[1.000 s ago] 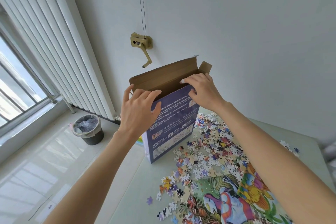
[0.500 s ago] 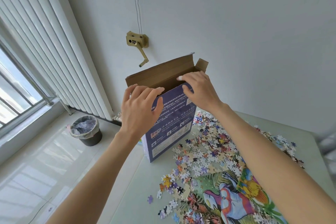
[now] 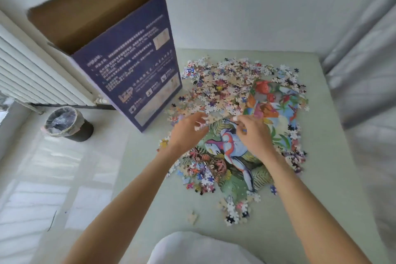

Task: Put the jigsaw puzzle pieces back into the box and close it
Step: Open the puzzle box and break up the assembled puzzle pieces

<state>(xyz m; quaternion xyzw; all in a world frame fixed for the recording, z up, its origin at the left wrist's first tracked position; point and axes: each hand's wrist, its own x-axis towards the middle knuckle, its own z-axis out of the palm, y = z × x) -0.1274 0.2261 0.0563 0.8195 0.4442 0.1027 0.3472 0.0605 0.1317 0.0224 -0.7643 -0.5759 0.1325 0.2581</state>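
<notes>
A tall purple cardboard box [image 3: 130, 64] stands upright at the table's far left corner, its brown top flaps open. A heap of loose jigsaw pieces [image 3: 225, 88] spreads to its right, beside and over a joined colourful puzzle section [image 3: 235, 156]. My left hand [image 3: 188, 133] and my right hand [image 3: 252, 133] hover side by side just above the near edge of the heap, fingers loosely bent toward the pieces. Blur hides whether either hand holds a piece.
The pale green table [image 3: 150, 210] carries a few stray pieces near me. A lined waste bin [image 3: 66, 123] stands on the floor at left, below a white radiator [image 3: 32, 75]. A grey curtain [image 3: 364, 70] hangs at right.
Both hands have left the box's open top and dropped to the puzzle pieces on the table. The head has tilted down, so the table fills the view.
</notes>
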